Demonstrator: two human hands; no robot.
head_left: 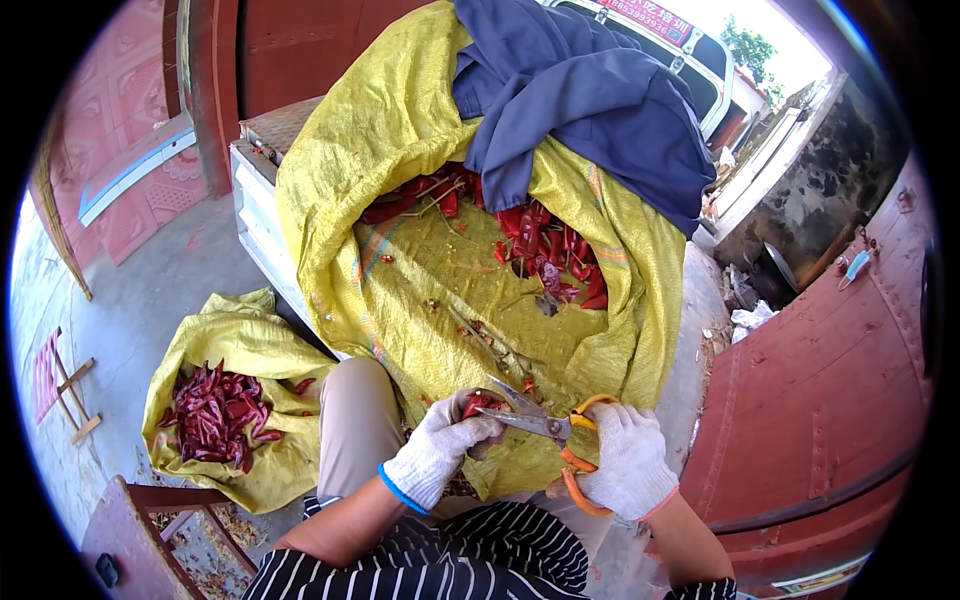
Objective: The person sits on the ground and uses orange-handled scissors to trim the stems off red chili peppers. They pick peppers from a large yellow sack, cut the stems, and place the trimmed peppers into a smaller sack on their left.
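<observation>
My left hand (437, 452), in a white knit glove with a blue cuff, is closed around a dried red chili pepper (483, 403). My right hand (628, 462), also gloved in white, grips scissors (582, 460) by their orange handles. The blades (530, 415) are parted and lie right at the pepper in my left hand. In front of me spreads a large yellow woven sack (450, 300), its mouth turned toward me. Deeper inside lie many red chili peppers (545, 245), and loose stems and bits are scattered over the sack's near part.
A smaller yellow sack (215, 345) at the left holds a pile of red peppers (215, 415). Dark blue cloth (590, 110) drapes over the big sack. A wooden chair (150, 530) stands at lower left, a folding stool (65, 385) farther left, a red metal door (810, 400) at right.
</observation>
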